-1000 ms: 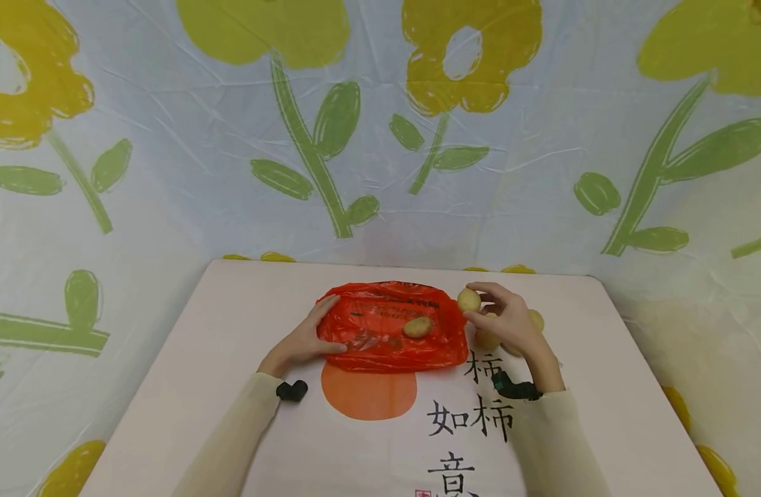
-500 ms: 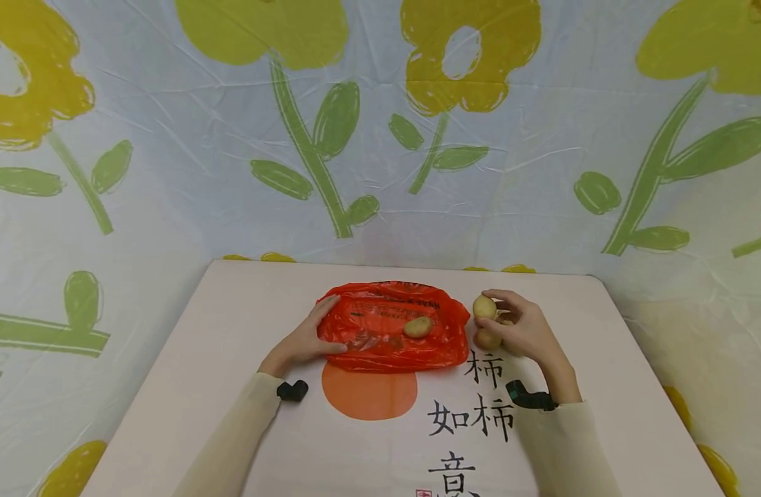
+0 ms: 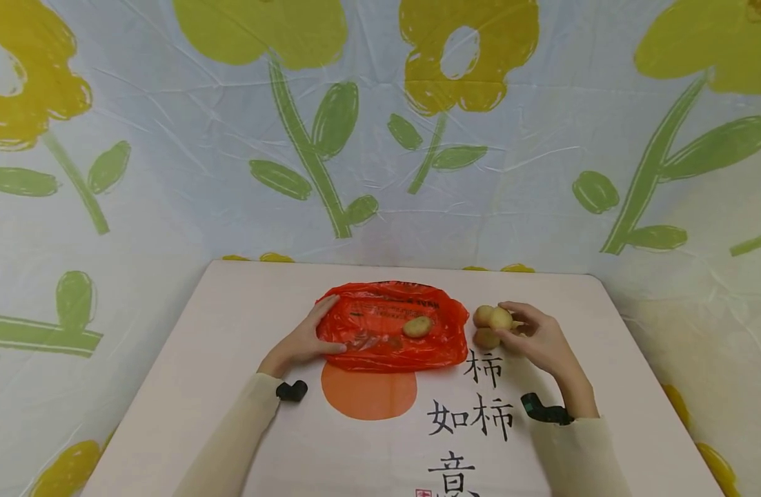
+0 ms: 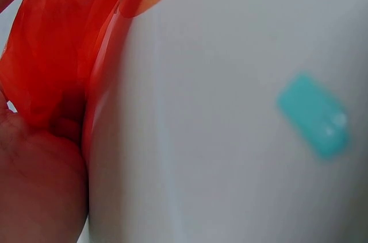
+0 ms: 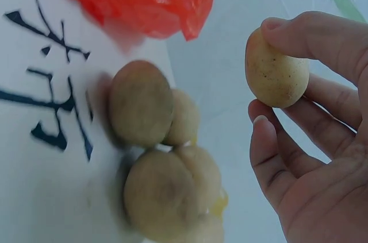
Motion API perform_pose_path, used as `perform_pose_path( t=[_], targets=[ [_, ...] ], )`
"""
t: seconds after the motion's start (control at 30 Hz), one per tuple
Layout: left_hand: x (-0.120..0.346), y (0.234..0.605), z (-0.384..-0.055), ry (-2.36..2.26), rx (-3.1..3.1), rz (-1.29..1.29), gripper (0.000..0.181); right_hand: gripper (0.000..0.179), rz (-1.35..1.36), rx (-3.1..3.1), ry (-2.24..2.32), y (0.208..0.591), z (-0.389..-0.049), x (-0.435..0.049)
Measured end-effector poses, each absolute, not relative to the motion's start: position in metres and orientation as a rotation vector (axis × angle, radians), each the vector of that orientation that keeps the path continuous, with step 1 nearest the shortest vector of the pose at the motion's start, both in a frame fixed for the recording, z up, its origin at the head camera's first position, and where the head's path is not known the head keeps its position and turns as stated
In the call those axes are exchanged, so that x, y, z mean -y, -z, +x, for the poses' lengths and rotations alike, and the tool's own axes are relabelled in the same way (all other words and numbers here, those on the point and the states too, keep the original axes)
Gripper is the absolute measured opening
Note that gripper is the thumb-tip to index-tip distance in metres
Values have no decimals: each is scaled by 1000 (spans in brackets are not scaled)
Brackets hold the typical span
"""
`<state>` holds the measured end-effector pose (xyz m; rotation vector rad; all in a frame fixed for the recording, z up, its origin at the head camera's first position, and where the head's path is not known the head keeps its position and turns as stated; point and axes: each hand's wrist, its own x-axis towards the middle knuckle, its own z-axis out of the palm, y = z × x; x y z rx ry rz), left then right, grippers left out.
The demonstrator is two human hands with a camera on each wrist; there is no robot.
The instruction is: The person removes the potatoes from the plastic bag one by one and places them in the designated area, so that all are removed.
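In the head view my right hand (image 3: pixel 544 342) pinches a potato (image 3: pixel 501 318) between thumb and fingers, above several other potatoes (image 3: pixel 487 337). The right wrist view shows the held potato (image 5: pixel 276 70) lifted apart from that cluster (image 5: pixel 141 105). A red plastic bag (image 3: pixel 380 352) lies spread at the table's middle, with a single potato (image 3: pixel 417 327) on it. My left hand (image 3: pixel 302 338) rests at the bag's left end, thumb and fingers spread along its edge. Up close, red film (image 4: pixel 63 42) runs against the left palm; part of that hand is hidden.
The pale table top (image 3: pixel 243 310) carries an orange circle (image 3: pixel 369 397) and black written characters (image 3: pixel 451 417). Behind stands a flower-printed cloth (image 3: pixel 231 138). A blurred teal object (image 4: pixel 315 118) appears in the left wrist view.
My right hand has moved rightward and slightly nearer with the potato, from beside the bag's right end to over the cluster. The left hand and bag look unmoved.
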<state>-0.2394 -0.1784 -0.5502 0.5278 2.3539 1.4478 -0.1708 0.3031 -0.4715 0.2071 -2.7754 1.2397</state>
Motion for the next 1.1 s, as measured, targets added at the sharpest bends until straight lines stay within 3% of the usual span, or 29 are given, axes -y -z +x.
perform_pose_path(
  t=[0.53, 1.1],
  targets=[
    [180, 553, -241, -1454, -2351, 542, 109, 51, 239, 2658, -1207, 481, -147, -334],
    [179, 552, -240, -1429, -2360, 517, 109, 53, 57, 2737, -1163, 498, -129, -357]
  ],
)
